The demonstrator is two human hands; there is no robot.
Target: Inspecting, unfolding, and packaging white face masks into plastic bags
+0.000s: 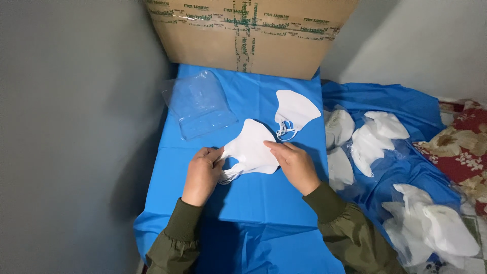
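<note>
A small stack of folded white face masks (251,147) lies on a blue cloth (243,203) in the middle of the view. My left hand (203,170) pinches the stack's left edge near the ear loops. Resting on the stack's right edge is my right hand (295,163), fingers flat on it. Another white mask (294,111) lies alone on the cloth just beyond, ear loops toward me. Both arms wear olive green sleeves.
Clear plastic bags (199,104) lie at the far left of the cloth. A taped cardboard box (243,35) stands at the back. To the right, lower down, more white masks (370,139) and bagged masks (431,228) lie on blue cloth beside a floral mat (464,147). Grey walls flank the spot.
</note>
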